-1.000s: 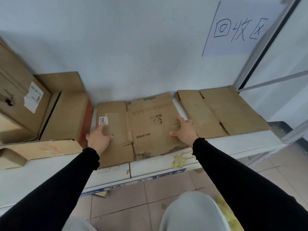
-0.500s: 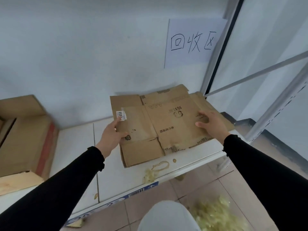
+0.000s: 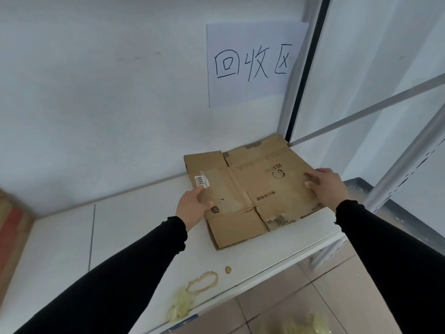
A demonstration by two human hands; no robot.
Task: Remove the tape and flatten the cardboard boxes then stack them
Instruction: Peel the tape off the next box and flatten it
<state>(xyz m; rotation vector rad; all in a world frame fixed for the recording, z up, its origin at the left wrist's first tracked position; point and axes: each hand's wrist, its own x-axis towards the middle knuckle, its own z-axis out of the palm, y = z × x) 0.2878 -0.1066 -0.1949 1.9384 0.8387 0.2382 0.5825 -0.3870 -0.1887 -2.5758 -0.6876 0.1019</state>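
A flattened brown cardboard box [image 3: 255,189] with printed marks and a white sticker reading 2859 lies at the right end of the white table [image 3: 134,242], against the wall. It covers another flat piece of cardboard, of which only the edges show. My left hand [image 3: 193,204] grips the box's left edge, thumb on top. My right hand [image 3: 325,186] rests on the box's right side with fingers spread flat.
A paper sign [image 3: 252,63] with handwriting hangs on the wall above the box. Crumpled strips of removed tape [image 3: 192,295] lie near the table's front edge. Part of another cardboard box [image 3: 12,237] shows at the far left. A metal shelf frame [image 3: 404,165] stands to the right.
Both hands have carried the flattened box rightward along the table and set it on the flat cardboard at the right end. The upright boxes at the left have mostly left the view.
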